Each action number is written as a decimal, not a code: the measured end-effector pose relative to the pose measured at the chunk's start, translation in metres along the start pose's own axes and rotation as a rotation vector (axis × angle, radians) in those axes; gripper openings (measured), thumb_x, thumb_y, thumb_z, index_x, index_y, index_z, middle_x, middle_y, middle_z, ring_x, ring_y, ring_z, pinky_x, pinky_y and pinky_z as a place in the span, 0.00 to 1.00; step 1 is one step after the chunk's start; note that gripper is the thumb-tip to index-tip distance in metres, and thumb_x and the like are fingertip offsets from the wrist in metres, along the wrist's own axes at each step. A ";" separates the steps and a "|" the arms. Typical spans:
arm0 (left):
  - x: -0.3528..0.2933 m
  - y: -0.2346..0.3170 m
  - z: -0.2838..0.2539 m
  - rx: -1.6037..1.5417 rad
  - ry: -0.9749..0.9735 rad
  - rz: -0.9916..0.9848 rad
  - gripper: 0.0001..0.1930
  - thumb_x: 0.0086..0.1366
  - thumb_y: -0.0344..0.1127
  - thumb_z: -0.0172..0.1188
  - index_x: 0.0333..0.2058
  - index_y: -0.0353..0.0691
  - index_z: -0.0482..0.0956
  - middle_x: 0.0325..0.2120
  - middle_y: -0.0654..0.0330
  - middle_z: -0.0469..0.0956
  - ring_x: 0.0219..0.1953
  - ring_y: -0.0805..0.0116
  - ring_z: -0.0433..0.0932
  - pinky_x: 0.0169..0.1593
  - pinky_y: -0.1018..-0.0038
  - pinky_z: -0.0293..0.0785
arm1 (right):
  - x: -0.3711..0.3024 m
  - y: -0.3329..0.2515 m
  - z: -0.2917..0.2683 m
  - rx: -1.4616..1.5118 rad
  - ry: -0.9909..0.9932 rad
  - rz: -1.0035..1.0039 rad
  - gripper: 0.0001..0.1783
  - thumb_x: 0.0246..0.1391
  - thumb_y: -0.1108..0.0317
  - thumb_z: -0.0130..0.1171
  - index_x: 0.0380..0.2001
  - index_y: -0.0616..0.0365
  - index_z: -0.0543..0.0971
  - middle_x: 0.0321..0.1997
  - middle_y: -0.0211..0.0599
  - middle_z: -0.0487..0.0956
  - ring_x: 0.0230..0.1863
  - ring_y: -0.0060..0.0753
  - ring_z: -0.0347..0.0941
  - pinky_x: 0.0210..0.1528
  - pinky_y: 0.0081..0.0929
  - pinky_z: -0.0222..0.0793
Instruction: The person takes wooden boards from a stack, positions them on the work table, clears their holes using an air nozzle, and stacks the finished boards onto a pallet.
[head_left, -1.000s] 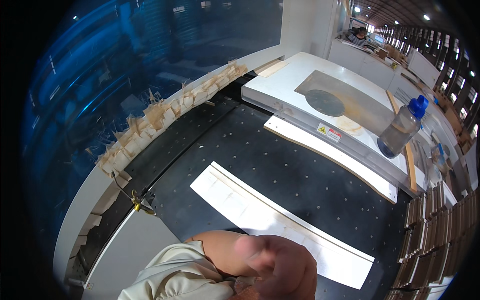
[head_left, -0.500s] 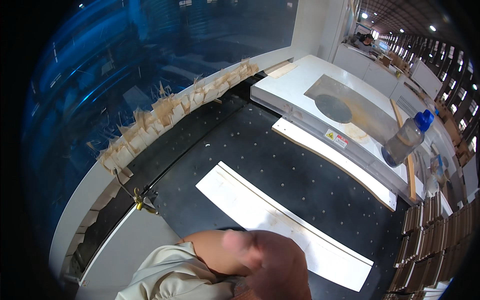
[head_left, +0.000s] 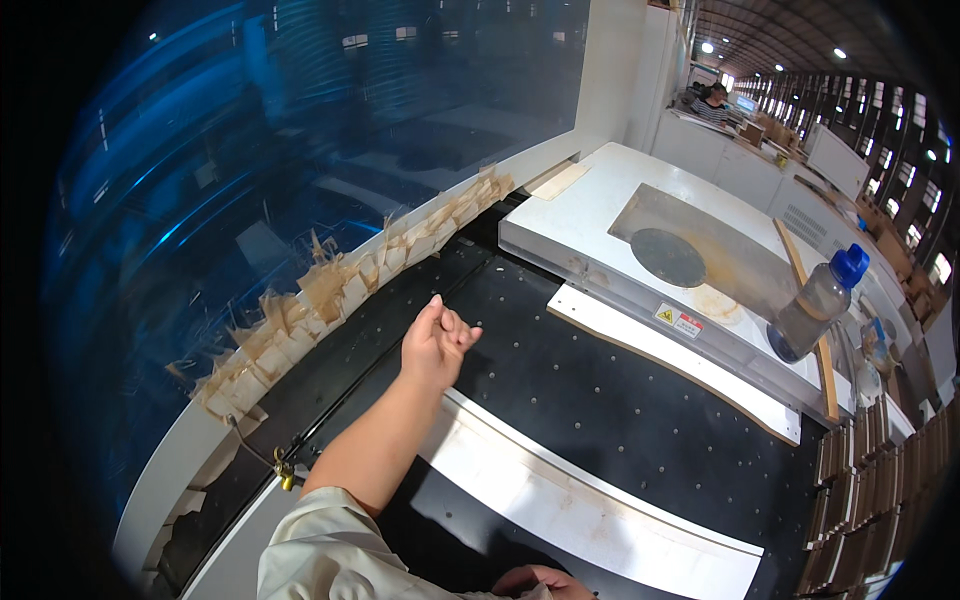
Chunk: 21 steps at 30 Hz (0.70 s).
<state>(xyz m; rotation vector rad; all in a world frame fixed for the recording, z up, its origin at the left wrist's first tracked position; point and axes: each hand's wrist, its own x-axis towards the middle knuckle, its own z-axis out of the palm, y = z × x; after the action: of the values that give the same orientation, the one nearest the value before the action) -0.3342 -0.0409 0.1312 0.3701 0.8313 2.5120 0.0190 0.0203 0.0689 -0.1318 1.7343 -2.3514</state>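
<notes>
My left hand [head_left: 437, 348] reaches forward over the black work surface [head_left: 560, 375], just beyond the far left end of a long white board [head_left: 590, 500]. Its fingers are curled in and its thumb points up, with nothing visible in its grasp. The bare forearm and a pale sleeve come in from the lower left and cover part of the board's left end. At the lower edge, only a small part of my right hand [head_left: 548, 580] shows, close to the near side of the board, and its fingers are hidden.
A curved white strip [head_left: 680, 365] lies along a white machine bed [head_left: 570, 220], where a blue-capped bottle [head_left: 810, 310] stands. Brown-edged boards [head_left: 870, 480] are stacked at right. Torn tape [head_left: 330, 280] lines the blue window [head_left: 330, 120]. A brass valve [head_left: 287, 470] sits left; a person [head_left: 712, 105] is far behind.
My left hand has moved forward from the near edge, away from my right hand, which has dropped toward the lower edge. The whole view has shifted slightly, while the board appears to lie still.
</notes>
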 end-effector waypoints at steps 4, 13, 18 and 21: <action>0.090 0.011 -0.104 1.241 0.187 0.303 0.09 0.60 0.37 0.56 0.28 0.38 0.76 0.21 0.62 0.74 0.25 0.65 0.73 0.33 0.70 0.70 | 0.010 0.001 0.004 0.020 0.084 0.056 0.22 0.58 0.53 0.51 0.42 0.62 0.77 0.42 0.41 0.77 0.41 0.30 0.72 0.41 0.30 0.68; 0.179 0.000 -0.132 2.389 0.263 0.240 0.29 0.61 0.43 0.50 0.62 0.50 0.59 0.63 0.54 0.54 0.65 0.49 0.49 0.64 0.49 0.44 | 0.024 0.004 -0.015 0.025 0.299 0.151 0.22 0.59 0.53 0.51 0.43 0.62 0.76 0.41 0.41 0.77 0.41 0.31 0.72 0.42 0.30 0.69; 0.220 -0.005 -0.154 2.290 0.395 0.301 0.29 0.61 0.38 0.48 0.62 0.50 0.58 0.63 0.52 0.56 0.65 0.49 0.51 0.66 0.52 0.42 | 0.036 0.008 -0.021 0.054 0.382 0.192 0.22 0.59 0.53 0.51 0.43 0.62 0.76 0.41 0.42 0.77 0.41 0.31 0.72 0.42 0.30 0.69; 0.231 -0.008 -0.152 2.189 0.413 0.313 0.29 0.57 0.30 0.47 0.61 0.48 0.61 0.62 0.49 0.57 0.65 0.48 0.50 0.67 0.57 0.43 | 0.040 0.010 -0.021 0.063 0.416 0.202 0.22 0.59 0.53 0.51 0.43 0.62 0.76 0.41 0.42 0.77 0.41 0.31 0.73 0.42 0.30 0.69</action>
<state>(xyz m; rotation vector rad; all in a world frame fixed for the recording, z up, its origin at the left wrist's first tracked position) -0.5882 0.0076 0.0323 0.5322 3.4081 0.6434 -0.0232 0.0278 0.0509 0.5539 1.7359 -2.3970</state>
